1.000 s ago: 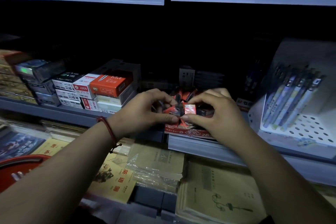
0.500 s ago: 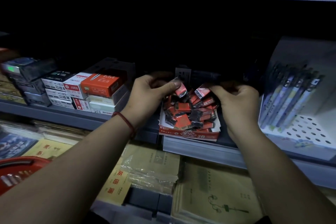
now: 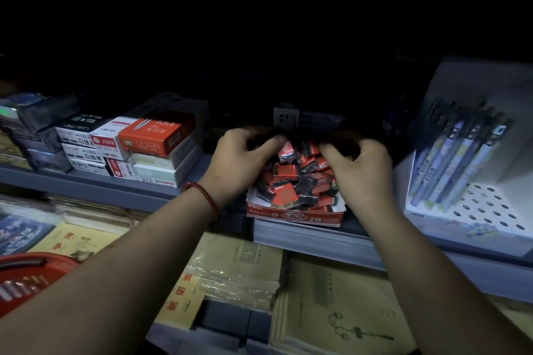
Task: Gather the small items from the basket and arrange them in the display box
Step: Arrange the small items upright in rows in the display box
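Here's the pile: small red-and-black wrapped erasers point(image 3: 291, 181) heaped loose, tilted every which way, in the shallow red-and-white cardboard display box point(image 3: 294, 216), marked 2B on its front wall. Low on the left, well apart, the red plastic basket point(image 3: 28, 277).

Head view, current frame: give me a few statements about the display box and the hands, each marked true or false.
1. The display box is heaped with small packets. True.
2. The red bracelet is on the right wrist. False: it is on the left wrist.
3. The left hand and the right hand are both at the pile's far end. True.
4. The red basket stands on the shelf beside the box. False: it is at the lower left, below that shelf.
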A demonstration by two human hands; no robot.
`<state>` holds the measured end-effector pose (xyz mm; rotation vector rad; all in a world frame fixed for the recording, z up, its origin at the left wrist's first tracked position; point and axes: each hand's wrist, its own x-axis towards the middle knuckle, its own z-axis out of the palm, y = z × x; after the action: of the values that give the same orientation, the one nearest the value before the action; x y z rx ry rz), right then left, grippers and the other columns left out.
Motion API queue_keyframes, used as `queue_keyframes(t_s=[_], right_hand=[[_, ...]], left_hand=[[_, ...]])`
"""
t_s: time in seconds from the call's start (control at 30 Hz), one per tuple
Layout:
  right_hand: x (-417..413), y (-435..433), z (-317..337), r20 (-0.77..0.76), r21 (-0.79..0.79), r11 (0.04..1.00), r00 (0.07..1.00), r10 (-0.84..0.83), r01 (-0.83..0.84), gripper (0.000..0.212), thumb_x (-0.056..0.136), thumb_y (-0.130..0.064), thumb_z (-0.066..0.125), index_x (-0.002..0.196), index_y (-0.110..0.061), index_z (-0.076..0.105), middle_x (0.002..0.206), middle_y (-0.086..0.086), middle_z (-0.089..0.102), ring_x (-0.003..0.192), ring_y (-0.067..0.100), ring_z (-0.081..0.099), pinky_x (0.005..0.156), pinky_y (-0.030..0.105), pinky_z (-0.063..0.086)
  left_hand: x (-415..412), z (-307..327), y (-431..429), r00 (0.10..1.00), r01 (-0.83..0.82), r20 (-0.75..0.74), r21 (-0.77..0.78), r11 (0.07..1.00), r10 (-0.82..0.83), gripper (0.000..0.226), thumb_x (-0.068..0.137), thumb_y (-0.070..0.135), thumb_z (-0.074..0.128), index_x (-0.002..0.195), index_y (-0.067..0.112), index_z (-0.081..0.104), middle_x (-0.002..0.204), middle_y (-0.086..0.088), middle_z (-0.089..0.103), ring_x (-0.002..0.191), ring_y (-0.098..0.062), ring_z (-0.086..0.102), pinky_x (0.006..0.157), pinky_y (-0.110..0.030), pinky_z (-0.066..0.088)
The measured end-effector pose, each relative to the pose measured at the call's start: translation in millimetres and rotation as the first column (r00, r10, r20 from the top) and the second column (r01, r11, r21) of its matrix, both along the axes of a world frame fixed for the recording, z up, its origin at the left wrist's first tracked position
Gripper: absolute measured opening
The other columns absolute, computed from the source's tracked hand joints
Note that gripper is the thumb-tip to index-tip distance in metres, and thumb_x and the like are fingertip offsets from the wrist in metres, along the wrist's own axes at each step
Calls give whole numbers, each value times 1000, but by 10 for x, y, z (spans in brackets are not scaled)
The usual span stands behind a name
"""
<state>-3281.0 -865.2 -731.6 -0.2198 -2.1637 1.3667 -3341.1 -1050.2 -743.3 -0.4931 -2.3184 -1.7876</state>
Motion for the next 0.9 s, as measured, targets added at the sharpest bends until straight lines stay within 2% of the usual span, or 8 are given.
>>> queue_keyframes(t_s=[0.17,0.33,0.47,0.53,0.63,0.73,0.8,0.9], right_hand=[[60,18,12,-6,86,996,1000,-13,14,14,89,-32,73,90,-18,69,73,-8,65,65,2,61,52,12,43],[94,33,-9,3,210,977,1000,-28,27,23,89,-41,70,97,-19,66,91,6,61,77,15,59,61,26,47],[134,15,17,7,284,958,999,-48,44,26,91,-42,68,107,-22,66,100,3,58,89,16,56,63,16,39],[196,1,38,-15,315,949,1000,-23,27,27,91,-41,68,113,-26,66,99,-4,54,92,15,54,67,16,39],[292,-12,93,-68,371,916,979,191,-153,18,88,-32,72,106,-29,69,96,-13,56,88,9,54,75,21,44],[322,-15,102,5,496,803,926,378,-331,11,85,-26,77,96,-25,74,93,-14,59,93,6,54,79,20,45],[325,-27,92,108,508,757,902,417,-411,12,84,-31,77,95,-27,75,93,-13,54,95,8,53,82,28,49],[332,-54,90,189,531,729,900,394,-431,24,80,-50,73,94,-32,73,94,-12,47,96,8,50,84,33,51]], left_hand=[[45,38,-85,1000,-1,-27,-48,999,0,28,92,36,72,113,17,76,101,5,78,96,-9,73,87,-42,61],[74,45,-129,998,-22,-66,-101,995,16,31,92,36,72,116,16,75,103,5,77,96,-6,72,86,-33,61],[91,53,-192,996,-4,-92,-113,994,-7,31,93,35,71,117,16,73,103,4,77,95,-5,72,85,-31,61],[99,47,-256,992,-23,-128,-160,987,2,26,94,31,70,117,19,73,102,1,75,91,-6,72,81,-28,61],[136,73,-375,982,-46,-187,-253,966,-2,14,92,26,71,106,29,71,96,-1,69,81,-9,68,75,-24,58],[268,172,-439,972,144,-137,-305,941,-193,9,89,16,76,92,22,70,78,1,68,67,-10,61,65,-24,51],[364,215,-433,950,242,-80,-420,875,-302,6,86,20,79,89,21,74,71,-2,67,62,-8,57,61,-24,48],[437,222,-424,953,222,-61,-522,823,-296,10,82,29,82,83,21,75,70,1,68,61,-4,60,59,-17,47]])
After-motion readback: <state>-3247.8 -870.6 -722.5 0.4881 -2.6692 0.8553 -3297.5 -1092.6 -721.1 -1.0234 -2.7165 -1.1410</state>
